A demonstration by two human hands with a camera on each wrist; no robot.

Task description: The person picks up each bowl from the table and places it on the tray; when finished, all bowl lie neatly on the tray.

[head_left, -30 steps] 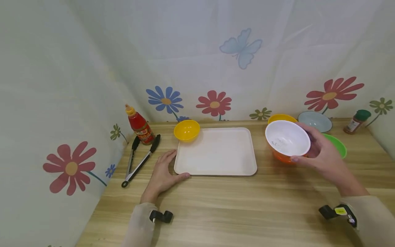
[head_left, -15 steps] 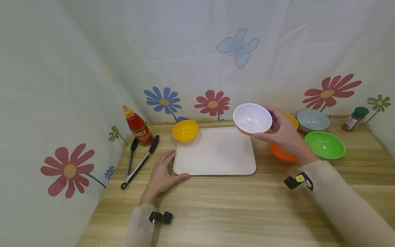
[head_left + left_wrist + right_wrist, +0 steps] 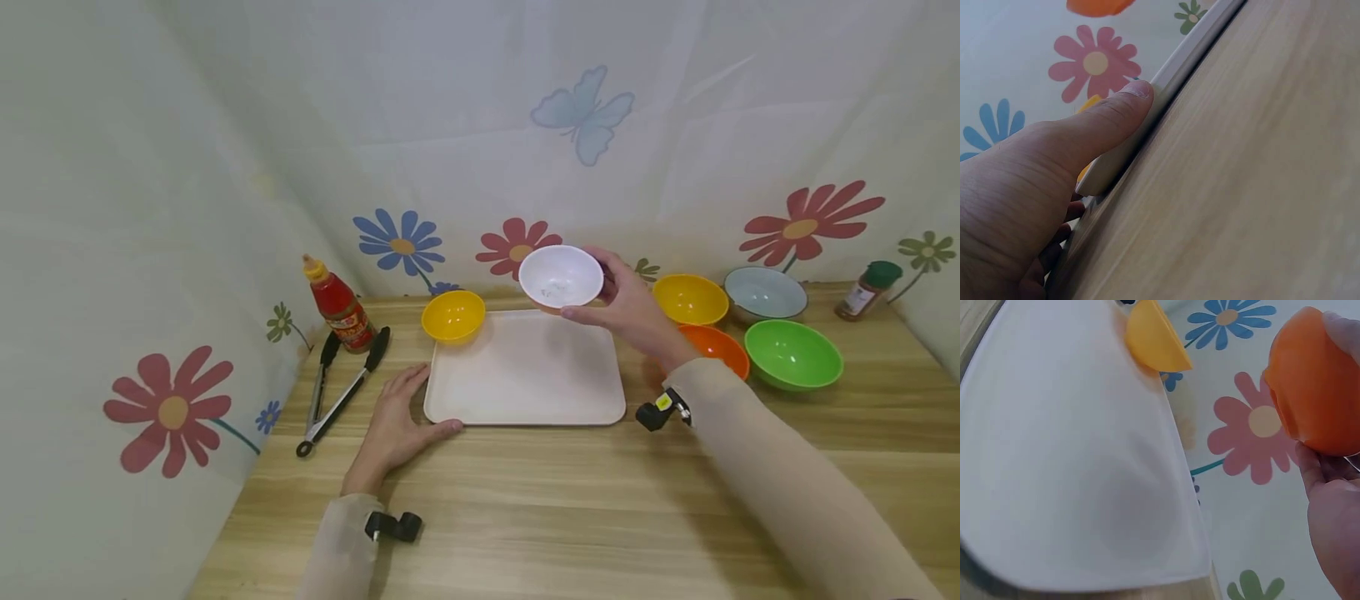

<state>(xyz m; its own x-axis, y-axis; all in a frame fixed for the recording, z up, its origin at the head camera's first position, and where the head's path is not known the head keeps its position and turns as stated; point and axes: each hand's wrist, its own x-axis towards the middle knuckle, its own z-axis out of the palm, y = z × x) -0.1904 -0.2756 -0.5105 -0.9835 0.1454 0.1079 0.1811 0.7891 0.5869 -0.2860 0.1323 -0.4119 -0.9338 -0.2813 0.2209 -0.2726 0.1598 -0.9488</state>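
Note:
My right hand (image 3: 626, 308) holds a bowl (image 3: 561, 275), white inside and orange outside, raised above the back of the cream tray (image 3: 525, 379). Its thumb is at the near rim, and in the right wrist view fingers grip the bowl's orange outside (image 3: 1313, 387). At the tray's front left corner lies my left hand (image 3: 393, 429), its thumb stretched along the front edge and its fingers by the left side. The left wrist view shows that thumb (image 3: 1116, 119) touching the tray's rim (image 3: 1175, 69). A small yellow bowl (image 3: 453, 317) sits at the tray's back left corner.
Right of the tray stand a yellow bowl (image 3: 690, 300), an orange bowl (image 3: 720, 346), a green bowl (image 3: 793, 354) and a grey-blue bowl (image 3: 765, 292). A green-capped spice jar (image 3: 868, 292) is farther right. Tongs (image 3: 341, 400) and a red sauce bottle (image 3: 343, 308) lie to the left.
My right hand has carried the white-and-orange bowl leftward from above the other bowls to over the tray's back, uncovering the orange and green bowls. My left hand has stayed at the tray's corner.

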